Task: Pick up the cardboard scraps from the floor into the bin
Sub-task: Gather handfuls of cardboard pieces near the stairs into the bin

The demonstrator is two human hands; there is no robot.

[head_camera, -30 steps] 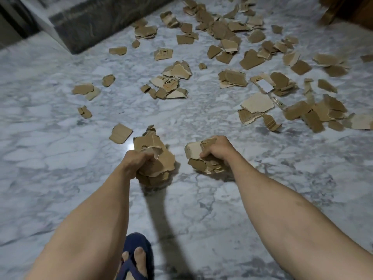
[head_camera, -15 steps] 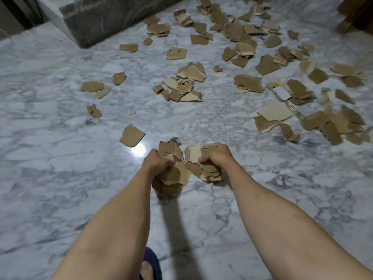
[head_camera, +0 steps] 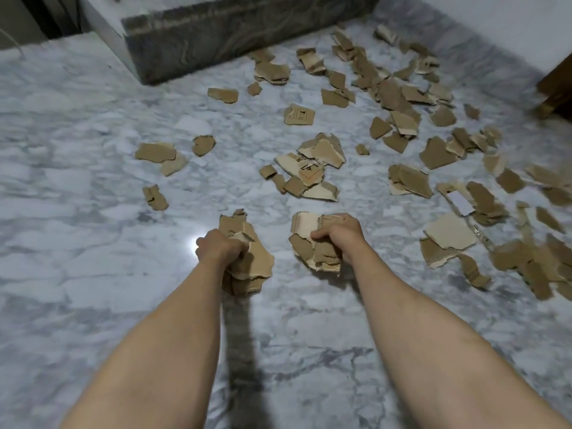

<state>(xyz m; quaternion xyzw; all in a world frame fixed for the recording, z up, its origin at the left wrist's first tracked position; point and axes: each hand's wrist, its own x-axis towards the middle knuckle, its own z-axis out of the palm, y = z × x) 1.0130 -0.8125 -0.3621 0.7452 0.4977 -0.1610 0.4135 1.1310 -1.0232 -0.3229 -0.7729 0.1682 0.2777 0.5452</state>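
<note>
Two bundles of cardboard scraps are in hand at the centre of the frame. The left hand (head_camera: pixel 220 247) is clenched around a thick wad of brown pieces (head_camera: pixel 247 258), several layers deep, with torn edges sticking out above and below the fist. The right hand (head_camera: pixel 339 235) grips a second wad (head_camera: pixel 312 246), a pale-faced piece on top and darker ones beneath. The two bundles are near each other but apart. Both forearms reach in from the lower edge of the frame.

The remaining loose scraps (head_camera: pixel 408 181) lie scattered over the marble floor (head_camera: pixel 77 243), thickest across the upper right and right side, where many overlap. A cluster (head_camera: pixel 312 168) with printed markings lies just above the hands. A few isolated pieces (head_camera: pixel 156 151) lie at the middle left, well apart from the main spread.

A bright reflection (head_camera: pixel 192 244) shows on the floor beside the left hand. A dark stone block (head_camera: pixel 216 35) stands at the upper left. A brown wooden edge (head_camera: pixel 557 91) enters at the upper right. No bin is in view.
</note>
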